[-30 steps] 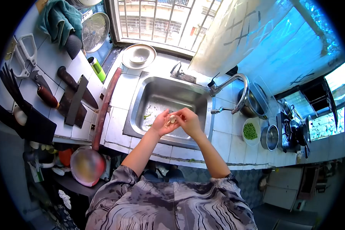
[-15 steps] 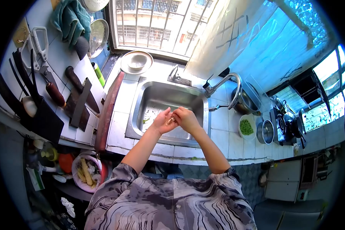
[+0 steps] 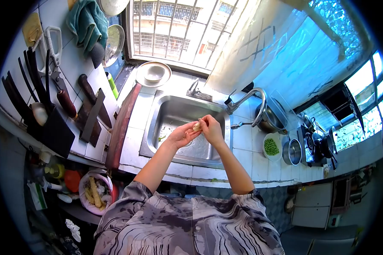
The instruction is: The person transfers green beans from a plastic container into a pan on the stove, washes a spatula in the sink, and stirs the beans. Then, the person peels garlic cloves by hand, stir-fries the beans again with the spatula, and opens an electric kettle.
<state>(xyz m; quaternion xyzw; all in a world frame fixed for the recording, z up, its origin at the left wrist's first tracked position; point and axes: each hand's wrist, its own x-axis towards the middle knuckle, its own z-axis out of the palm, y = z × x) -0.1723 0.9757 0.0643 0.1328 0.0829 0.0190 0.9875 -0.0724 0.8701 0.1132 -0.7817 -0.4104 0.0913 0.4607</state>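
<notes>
Over the steel sink [image 3: 157, 123] my two hands meet. Palm up and cupped, my left hand [image 3: 182, 134] carries small pale pieces that look like garlic cloves. At its fingertips is one pale garlic clove [image 3: 197, 126], pinched by the thumb and fingers of my right hand [image 3: 211, 129]. The right palm is hidden from view. Below, small whitish scraps and a green bit [image 3: 161, 138] lie on the left part of the sink floor.
A curved faucet [image 3: 259, 95] stands right of the sink, near a bowl of green peas [image 3: 271, 146] and a steel pot [image 3: 292, 151]. Knives [image 3: 89, 114] hang on the left wall. A bin with scraps [image 3: 95, 191] sits lower left; a stove [image 3: 310, 144] is far right.
My right hand has shifted slightly right and up, bringing the pale clove into clearer view at the left fingertips. The left fingers have straightened somewhat. The view has tilted slightly.
</notes>
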